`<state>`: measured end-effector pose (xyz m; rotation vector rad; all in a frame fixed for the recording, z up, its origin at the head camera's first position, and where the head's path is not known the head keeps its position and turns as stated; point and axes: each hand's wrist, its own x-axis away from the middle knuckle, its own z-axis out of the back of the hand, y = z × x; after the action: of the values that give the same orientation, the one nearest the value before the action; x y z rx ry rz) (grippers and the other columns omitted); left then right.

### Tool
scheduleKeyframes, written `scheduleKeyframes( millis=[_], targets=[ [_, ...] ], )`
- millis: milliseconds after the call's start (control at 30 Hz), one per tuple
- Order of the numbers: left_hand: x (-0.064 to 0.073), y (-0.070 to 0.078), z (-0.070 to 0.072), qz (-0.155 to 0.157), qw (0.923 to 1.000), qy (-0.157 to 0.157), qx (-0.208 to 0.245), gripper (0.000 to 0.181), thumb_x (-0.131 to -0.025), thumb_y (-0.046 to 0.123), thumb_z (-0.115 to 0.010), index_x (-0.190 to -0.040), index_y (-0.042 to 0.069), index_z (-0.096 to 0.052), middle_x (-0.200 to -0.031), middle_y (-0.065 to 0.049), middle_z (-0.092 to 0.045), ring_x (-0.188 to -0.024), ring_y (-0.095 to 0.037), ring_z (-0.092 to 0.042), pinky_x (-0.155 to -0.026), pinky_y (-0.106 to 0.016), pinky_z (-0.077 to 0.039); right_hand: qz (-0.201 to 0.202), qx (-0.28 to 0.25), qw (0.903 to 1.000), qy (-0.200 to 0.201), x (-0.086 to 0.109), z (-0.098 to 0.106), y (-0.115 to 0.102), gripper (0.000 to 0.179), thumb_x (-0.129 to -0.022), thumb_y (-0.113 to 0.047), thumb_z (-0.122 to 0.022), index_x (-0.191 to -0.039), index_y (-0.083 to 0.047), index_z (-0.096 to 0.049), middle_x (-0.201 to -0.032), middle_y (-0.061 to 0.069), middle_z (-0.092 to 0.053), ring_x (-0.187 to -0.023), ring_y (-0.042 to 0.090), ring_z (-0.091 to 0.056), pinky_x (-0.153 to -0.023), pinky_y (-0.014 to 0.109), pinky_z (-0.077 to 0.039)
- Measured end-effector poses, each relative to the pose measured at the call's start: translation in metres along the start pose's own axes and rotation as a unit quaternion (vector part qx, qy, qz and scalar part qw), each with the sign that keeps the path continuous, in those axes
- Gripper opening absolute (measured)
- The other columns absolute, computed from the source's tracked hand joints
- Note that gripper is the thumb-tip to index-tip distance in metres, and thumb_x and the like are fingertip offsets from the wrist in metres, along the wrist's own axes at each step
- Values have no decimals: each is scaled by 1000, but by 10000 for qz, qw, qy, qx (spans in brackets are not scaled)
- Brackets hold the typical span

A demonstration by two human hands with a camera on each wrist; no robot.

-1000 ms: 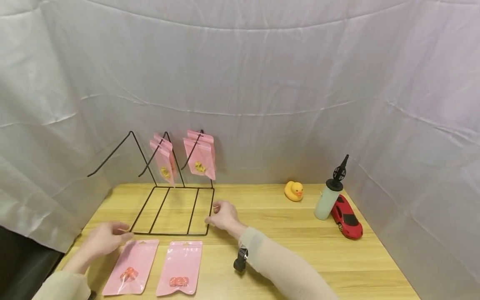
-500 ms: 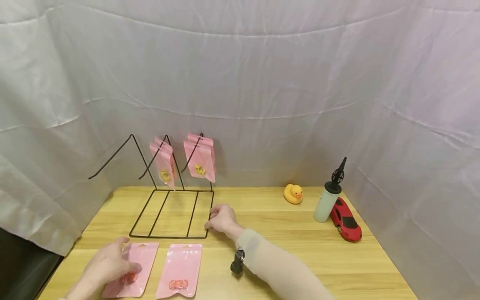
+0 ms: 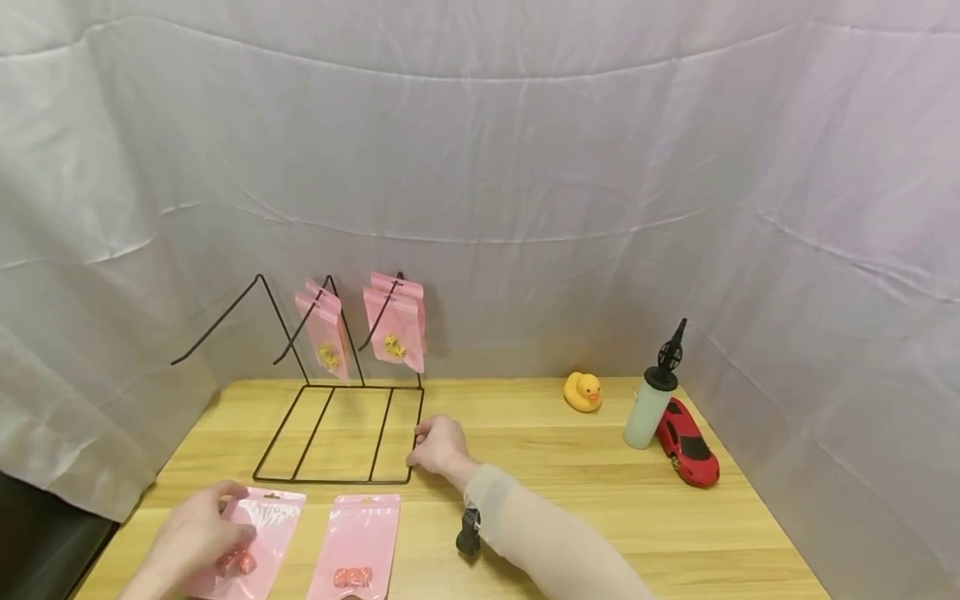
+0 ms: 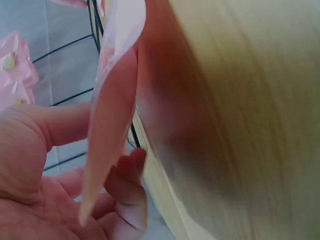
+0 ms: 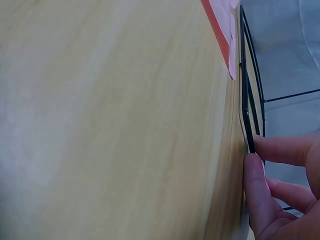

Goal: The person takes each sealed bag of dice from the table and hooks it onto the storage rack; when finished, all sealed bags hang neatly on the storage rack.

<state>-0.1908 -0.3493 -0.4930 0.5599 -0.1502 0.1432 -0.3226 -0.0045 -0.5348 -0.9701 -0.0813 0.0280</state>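
Note:
My left hand [image 3: 191,533] pinches the left edge of a pink zip bag [image 3: 276,521] with red dice-like pieces showing low in it. In the left wrist view the bag [image 4: 112,105] stands edge-on between thumb and fingers, bowed, beside the wooden tabletop. A second pink bag [image 3: 358,533] with similar red pieces lies flat to its right. My right hand [image 3: 441,446] holds the right side bar of a black wire rack [image 3: 330,482]; in the right wrist view thumb and forefinger pinch that bar [image 5: 245,95].
On the rack's middle hook hang pink bags [image 3: 321,329] with yellow pieces, and more pink bags [image 3: 395,325] hang on its right hook. The left hook [image 3: 217,321] is bare. Back right stand a yellow rubber duck [image 3: 582,392], a hand pump [image 3: 647,412] and a red toy car [image 3: 687,442].
My left hand has come down from the rack's front left corner onto the left bag and gripped it; the bag has shifted slightly left. My right hand stays on the rack's bar.

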Motion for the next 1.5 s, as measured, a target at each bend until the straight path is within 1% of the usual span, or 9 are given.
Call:
scheduleKeyframes(
  millis=[200, 367, 600, 767, 900, 1133, 1233, 1367, 1500],
  targets=[
    [-2, -4, 11, -104, 9996, 245, 43, 59, -88, 20, -82, -142, 1, -69, -135, -35, -72, -116, -48, -71, -91, -64, -55, 84, 302, 9995, 25, -5, -5, 5, 49, -71, -6, -102, -117, -7, -85, -88, -6, -74, -84, 11, -66, -90, 33, -64],
    [-4, -2, 20, -350, 9983, 459, 48, 48, -90, 14, -80, -136, 2, -74, -129, -32, -76, -110, -43, -76, -81, -48, -53, 197, 389, 9990, 94, 0, -3, 2, 51, -70, -2, -101, -118, -4, -85, -89, -3, -73, -85, 13, -66, -91, 34, -63],
    [-1, 2, 35, -860, 9932, 780, 90, 38, -92, 12, -84, -129, 5, -78, -128, -27, -79, -90, -23, -81, -74, -30, -51, 249, 637, 9975, 163, -14, -13, 15, 50, -70, -8, -102, -118, -10, -87, -89, -8, -73, -85, 11, -65, -90, 32, -62],
    [7, 6, 47, -909, 9912, 928, 268, 37, -97, 13, -83, -132, 7, -77, -130, -25, -79, -86, -7, -76, -68, -24, -51, 224, 695, 9973, 125, -17, -15, 17, 51, -70, -10, -102, -118, -12, -87, -89, -9, -73, -87, 11, -65, -92, 33, -62],
    [13, 10, 56, -989, 9860, 1301, 324, 35, -98, 13, -83, -132, 6, -77, -129, -27, -79, -79, 11, -66, -66, -23, -50, 271, 737, 9967, 199, -20, -17, 21, 51, -68, -10, -103, -117, -13, -87, -88, -11, -73, -88, 10, -65, -93, 32, -61],
    [20, 15, 66, -1113, 9636, 2355, 601, 32, -99, 14, -83, -130, 7, -78, -110, -22, -84, -76, 27, -54, -61, -19, -45, 216, 737, 9970, 125, -23, -19, 24, 55, -68, -10, -102, -121, -12, -86, -90, -10, -73, -89, 11, -65, -91, 31, -61],
    [22, 17, 67, -1238, 9482, 2790, 876, 34, -95, 9, -85, -128, 5, -77, -87, 8, -85, -74, 32, -52, -58, -17, -43, 229, 719, 9971, 104, -20, -17, 21, 56, -68, -11, -103, -121, -12, -86, -91, -10, -74, -89, 10, -65, -89, 31, -61],
    [24, 20, 65, -1437, 9260, 3272, 1219, 41, -89, 2, -89, -128, 2, -77, -76, 53, -60, -73, 36, -53, -55, -10, -43, 266, 716, 9971, 81, -16, -14, 17, 55, -70, -10, -102, -122, -11, -86, -92, -9, -74, -88, 11, -65, -88, 32, -61],
    [25, 26, 64, -1689, 9023, 3683, 1472, 51, -82, -9, -92, -130, 0, -78, -84, 60, -53, -75, 36, -55, -58, -4, -44, 391, 840, 9956, 150, -14, -14, 16, 51, -72, -8, -100, -121, -8, -85, -92, -5, -73, -89, 15, -64, -88, 33, -61]
  ],
)
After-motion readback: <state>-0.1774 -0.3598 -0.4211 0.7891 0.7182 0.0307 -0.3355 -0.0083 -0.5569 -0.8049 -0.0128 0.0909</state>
